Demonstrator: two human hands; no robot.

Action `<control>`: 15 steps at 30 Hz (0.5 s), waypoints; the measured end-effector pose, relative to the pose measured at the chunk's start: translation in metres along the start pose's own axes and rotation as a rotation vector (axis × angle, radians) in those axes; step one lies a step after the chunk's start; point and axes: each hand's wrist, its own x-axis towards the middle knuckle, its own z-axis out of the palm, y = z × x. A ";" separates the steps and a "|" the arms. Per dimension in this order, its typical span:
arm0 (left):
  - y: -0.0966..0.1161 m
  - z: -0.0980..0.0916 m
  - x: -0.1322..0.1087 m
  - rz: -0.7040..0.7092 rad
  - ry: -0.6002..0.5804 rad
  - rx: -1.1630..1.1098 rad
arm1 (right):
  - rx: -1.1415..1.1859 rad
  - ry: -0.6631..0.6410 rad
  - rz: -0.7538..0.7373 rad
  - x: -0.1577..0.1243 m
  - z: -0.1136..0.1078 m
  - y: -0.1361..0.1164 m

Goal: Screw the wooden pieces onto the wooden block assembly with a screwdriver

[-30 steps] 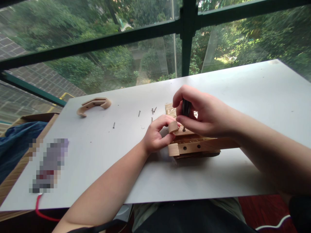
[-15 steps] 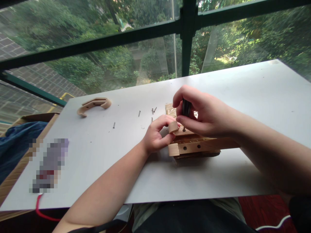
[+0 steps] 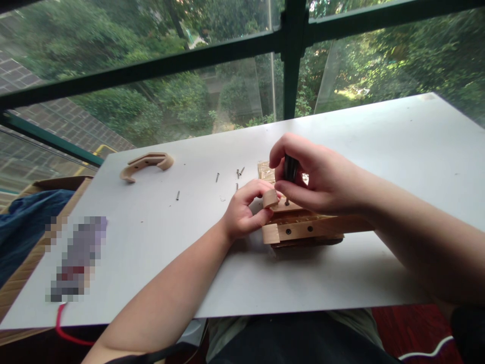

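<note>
Right of the frame's centre, the right hand [image 3: 318, 174] is closed around a dark-handled screwdriver [image 3: 290, 168], its shaft pointing down at the upper wooden strip [image 3: 270, 198], whose curled end the left hand [image 3: 245, 210] pinches between thumb and fingers. Just below it in the frame lies the lower wooden strip [image 3: 299, 230], bearing two dark screw heads. Loose screws [image 3: 217, 177] and a curved wooden piece [image 3: 146, 162] rest on the white worktop [image 3: 182, 273] toward the upper left.

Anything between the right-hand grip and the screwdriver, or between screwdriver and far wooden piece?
Nothing visible. The right-hand grip holds the screwdriver; its lower end reaches the far wooden piece. The thumb hides part.
</note>
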 end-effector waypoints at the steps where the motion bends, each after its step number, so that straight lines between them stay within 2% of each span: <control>1: 0.000 0.000 0.000 -0.002 0.000 -0.002 | 0.000 -0.001 0.002 0.000 0.000 0.000; 15: 0.001 0.000 0.001 -0.011 0.000 -0.015 | 0.015 -0.008 0.013 0.001 -0.001 0.000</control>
